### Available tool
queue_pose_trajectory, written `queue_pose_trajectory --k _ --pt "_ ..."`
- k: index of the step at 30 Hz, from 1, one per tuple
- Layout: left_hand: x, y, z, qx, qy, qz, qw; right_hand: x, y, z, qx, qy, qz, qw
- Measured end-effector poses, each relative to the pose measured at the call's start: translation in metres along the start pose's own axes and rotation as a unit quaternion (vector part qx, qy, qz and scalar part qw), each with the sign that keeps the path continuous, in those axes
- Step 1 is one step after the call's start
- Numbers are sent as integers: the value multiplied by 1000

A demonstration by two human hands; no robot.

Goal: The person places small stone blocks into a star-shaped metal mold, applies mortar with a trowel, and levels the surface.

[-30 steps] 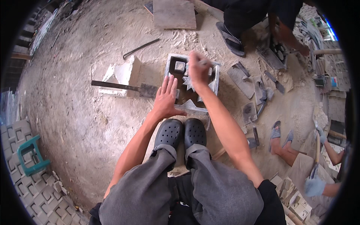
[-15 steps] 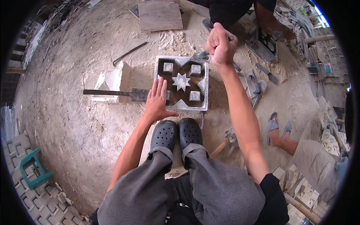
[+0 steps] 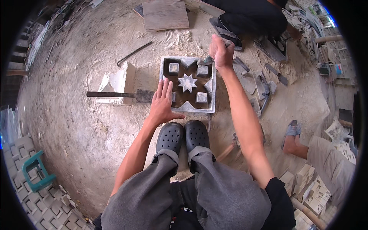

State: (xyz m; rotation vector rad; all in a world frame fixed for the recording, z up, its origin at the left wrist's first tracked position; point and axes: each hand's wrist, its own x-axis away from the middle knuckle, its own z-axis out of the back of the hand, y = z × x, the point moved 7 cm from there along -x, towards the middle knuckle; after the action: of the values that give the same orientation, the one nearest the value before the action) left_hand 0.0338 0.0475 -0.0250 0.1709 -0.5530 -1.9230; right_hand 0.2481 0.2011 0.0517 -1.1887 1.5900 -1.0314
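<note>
Since the frame half a second ago, the right hand (image 3: 222,53) has dropped closer to the square grey mould (image 3: 214,78), and a co-worker (image 3: 255,19) beyond it, toward one o'clock, leans lower. The left hand (image 3: 161,105) stays where it was.

The mould lies on the dusty ground just past the toes of the dark clogs (image 3: 170,137), with a pale eight-pointed star (image 3: 188,83) at its centre. Taking that star as the dial's middle, the left fingers reach in at nine o'clock, straight and released, resting along the rim and partly covering the block (image 3: 173,97) at eight. The left thumb points toward three along the near edge.

Between one and two o'clock, just outside the far corner, the right fingers are clenched round a grey tool (image 3: 229,43), mostly hidden by the fist. At nine, a long-handled flat blade (image 3: 145,96) lies beside the left hand, its handle across a white block (image 3: 124,78).
</note>
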Motion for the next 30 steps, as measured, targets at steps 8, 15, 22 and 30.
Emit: queue_pose_trajectory --k 8,15,22,30 --pt "-4 -1 5 9 13 0 1000 -19 3 -4 17 -2 -63 998" --pt "1 0 -1 19 27 -4 999 -18 26 11 40 21 -74 996" --pt "-2 6 -3 14 24 -10 1000 -4 43 21 19 1 -107 994" --pt "-3 2 -1 15 25 -3 1000 -22 -35 18 -25 134 -44 990"
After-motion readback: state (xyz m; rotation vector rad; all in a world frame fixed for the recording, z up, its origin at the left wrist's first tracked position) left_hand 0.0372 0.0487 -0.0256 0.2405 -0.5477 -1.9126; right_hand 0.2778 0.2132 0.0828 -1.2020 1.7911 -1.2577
